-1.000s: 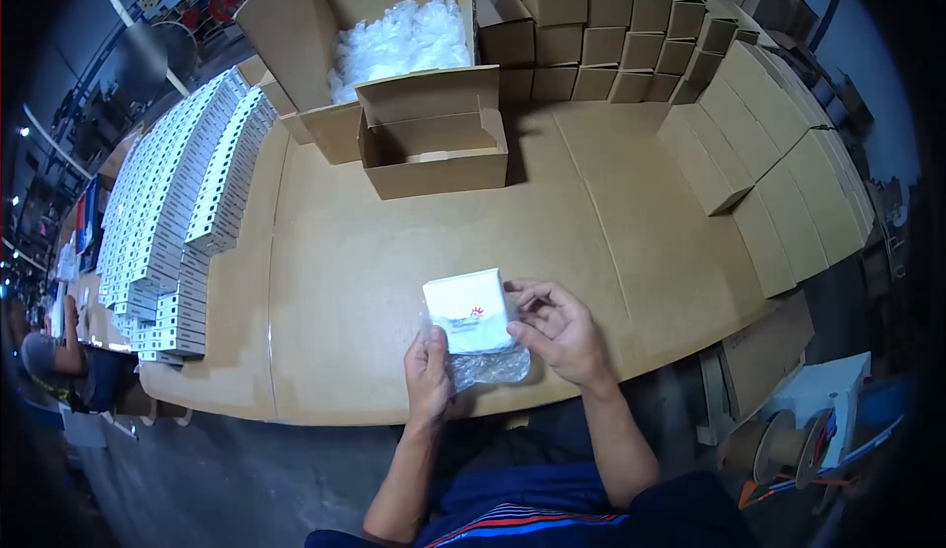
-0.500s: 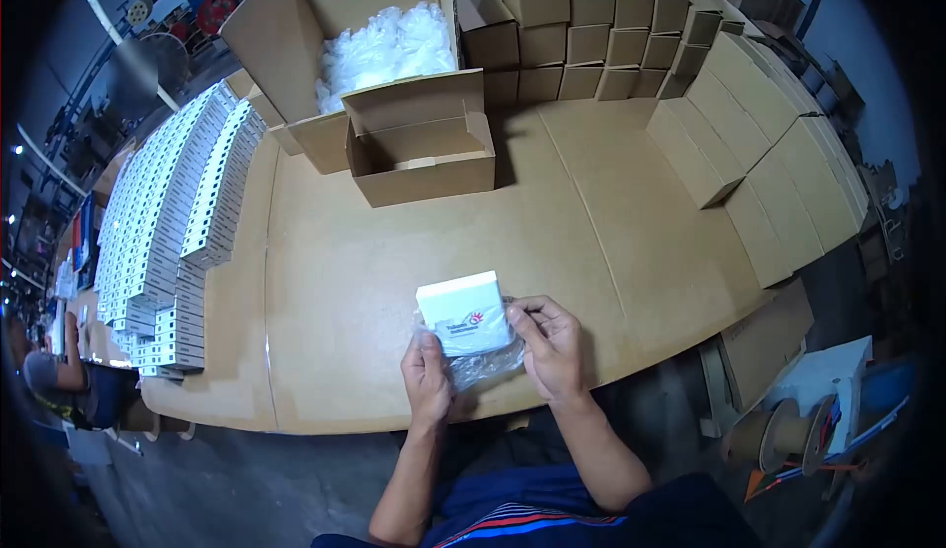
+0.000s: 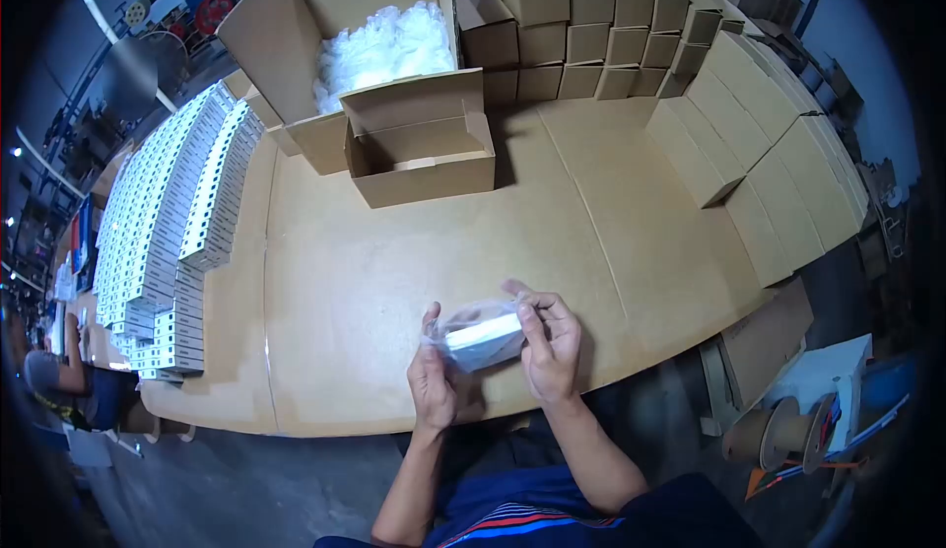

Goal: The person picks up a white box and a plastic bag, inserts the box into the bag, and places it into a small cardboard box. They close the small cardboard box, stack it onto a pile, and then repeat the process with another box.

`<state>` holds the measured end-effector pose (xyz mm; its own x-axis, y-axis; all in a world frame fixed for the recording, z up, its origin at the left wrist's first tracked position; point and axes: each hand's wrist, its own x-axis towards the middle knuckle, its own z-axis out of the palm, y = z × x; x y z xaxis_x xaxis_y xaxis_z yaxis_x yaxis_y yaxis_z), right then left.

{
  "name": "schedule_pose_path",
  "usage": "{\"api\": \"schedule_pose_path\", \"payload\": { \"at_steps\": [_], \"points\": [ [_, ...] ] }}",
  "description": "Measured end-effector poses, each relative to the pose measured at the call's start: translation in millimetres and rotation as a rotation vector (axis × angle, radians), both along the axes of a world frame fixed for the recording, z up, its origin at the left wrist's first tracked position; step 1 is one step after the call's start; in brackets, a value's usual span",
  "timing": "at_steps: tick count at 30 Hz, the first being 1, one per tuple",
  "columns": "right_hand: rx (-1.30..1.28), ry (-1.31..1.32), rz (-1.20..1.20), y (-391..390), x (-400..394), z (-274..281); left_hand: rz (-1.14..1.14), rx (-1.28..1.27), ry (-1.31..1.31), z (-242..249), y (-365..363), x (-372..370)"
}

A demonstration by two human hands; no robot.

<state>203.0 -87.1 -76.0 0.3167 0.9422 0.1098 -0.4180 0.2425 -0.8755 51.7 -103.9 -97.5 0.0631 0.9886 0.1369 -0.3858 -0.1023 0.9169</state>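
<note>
1. The left hand (image 3: 431, 382) pinches the left edge of a thin clear plastic bag (image 3: 480, 336), fingers closed on the film. The right hand (image 3: 548, 344) grips the bag's right edge the same way, thumb and forefinger shut on it.
2. Inside the bag sits a small flat white box (image 3: 483, 335), held just above the near edge of the brown cardboard-covered table (image 3: 394, 282), at 6 o'clock in the view.
3. Risk: the film looks slack and slippery, so a loose pinch could let the box slide out toward the floor, since the table edge lies right below.
4. Risk: pulling both edges apart too hard could tear the film on a box corner.
5. At 12 o'clock stands an open brown cardboard carton (image 3: 422, 150), apart from the hands. Behind it, a larger carton of clear bags (image 3: 379, 45).
6. At 9 o'clock, rows of white boxes (image 3: 168, 223) lie stacked; a careless elbow could topple them.
</note>
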Motion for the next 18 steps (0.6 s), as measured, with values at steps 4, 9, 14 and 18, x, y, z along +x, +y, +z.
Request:
{"api": "schedule_pose_path", "payload": {
  "at_steps": [4, 9, 14, 18],
  "points": [
    [-0.041, -0.128, 0.004, -3, 2, 5, -0.017, -0.010, -0.091, 0, 5, 0],
    [0.022, -0.069, -0.109, 0, 1, 12, -0.068, 0.013, -0.018, -7, 12, -2],
    [0.080, -0.061, -0.168, -3, -2, 16, -0.060, -0.148, 0.213, 21, 8, 6],
    [0.100, -0.119, -0.211, 0, 5, 7, -0.009, -0.296, 0.071, 23, 9, 7]
  ]
}}
